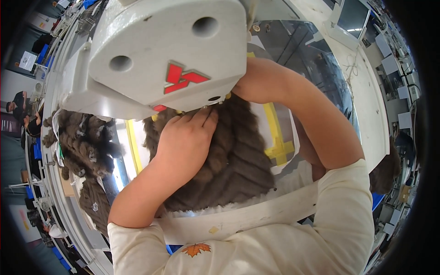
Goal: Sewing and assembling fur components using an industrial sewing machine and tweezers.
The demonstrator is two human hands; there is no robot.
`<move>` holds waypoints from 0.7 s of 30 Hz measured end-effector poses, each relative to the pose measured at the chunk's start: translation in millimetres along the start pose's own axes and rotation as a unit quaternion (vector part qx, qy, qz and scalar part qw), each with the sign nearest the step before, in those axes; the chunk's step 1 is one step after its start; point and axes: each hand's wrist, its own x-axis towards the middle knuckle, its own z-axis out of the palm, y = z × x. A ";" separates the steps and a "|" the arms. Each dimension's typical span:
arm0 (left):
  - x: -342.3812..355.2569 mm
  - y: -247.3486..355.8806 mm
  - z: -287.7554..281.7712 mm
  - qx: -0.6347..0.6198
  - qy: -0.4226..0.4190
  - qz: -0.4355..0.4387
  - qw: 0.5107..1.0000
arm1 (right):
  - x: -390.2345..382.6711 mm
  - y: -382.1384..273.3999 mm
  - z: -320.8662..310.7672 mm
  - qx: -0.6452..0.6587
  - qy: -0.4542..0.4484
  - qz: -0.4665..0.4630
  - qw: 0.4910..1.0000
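A brown fur piece (247, 165) with ribbed, chevron-like bands lies under the head of a white sewing machine (151, 68). My left hand (185, 142) rests on the fur just below the machine head, its fingers bent and pressed into the pile; the thumb is hidden. Against the right side of the machine head is my right hand (256, 81), bent inward at the wrist. Its fingers are hidden behind the casing, so their grip does not show. The stitching spot itself is also mostly covered by the machine and my left fingers.
Yellow tape (277, 137) marks the white work surface beside the fur. More brown fur pieces (87, 142) are heaped at the left. A pale bar (243, 219) runs along the near edge. Clear plastic sheeting (311, 68) covers the right side, near a grey box-shaped device (352, 20).
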 end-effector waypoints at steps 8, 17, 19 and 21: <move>-3.0 -3.0 -0.3 0.014 -0.007 -0.011 1.000 | -1.2 1.7 -13.9 0.111 -0.018 -0.051 0.992; -2.6 -5.3 7.4 0.039 0.032 0.016 0.999 | -34.0 -47.8 -24.3 0.020 -0.134 -0.056 0.989; -3.1 -5.6 4.9 0.041 0.026 0.014 0.999 | -34.3 -46.1 -17.9 0.003 -0.140 -0.048 0.989; -1.9 -3.2 0.1 0.042 0.019 0.011 0.999 | -36.7 -47.0 -17.6 -0.011 -0.138 -0.044 0.989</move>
